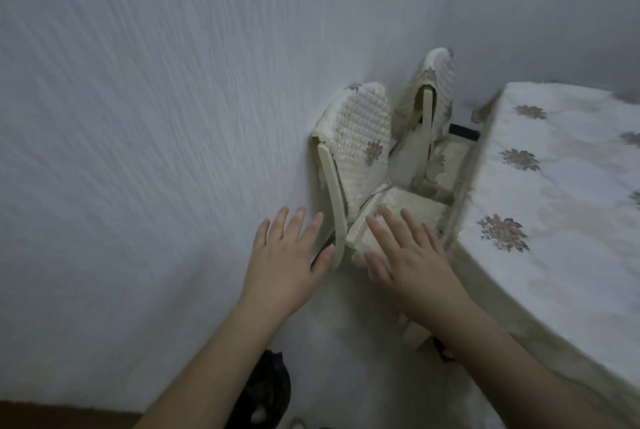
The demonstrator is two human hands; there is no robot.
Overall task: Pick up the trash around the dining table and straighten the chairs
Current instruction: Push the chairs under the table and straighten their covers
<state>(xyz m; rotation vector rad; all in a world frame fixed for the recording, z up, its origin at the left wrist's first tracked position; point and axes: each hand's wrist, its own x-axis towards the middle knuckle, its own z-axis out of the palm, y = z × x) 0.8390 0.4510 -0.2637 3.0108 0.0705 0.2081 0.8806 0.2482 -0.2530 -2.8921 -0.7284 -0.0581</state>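
Observation:
Two cream chairs with quilted backs stand between the wall and the dining table. The near chair [363, 137] has its back toward the wall and its seat [408, 210] toward the table. The far chair [436, 82] stands behind it. My left hand [287, 255] reaches with straight, spread fingers beside the near chair's cream frame rail [332, 193], thumb close to it. Fingers spread, my right hand [412, 255] lies flat over the front of the near chair's seat. No trash is visible.
The dining table [554, 186] fills the right side under a white cloth with flower motifs, close against the chairs. A textured pale wall [156, 116] runs along the left. A dark object [464, 132] shows between far chair and table. A dark shape [266, 390] lies below my left forearm.

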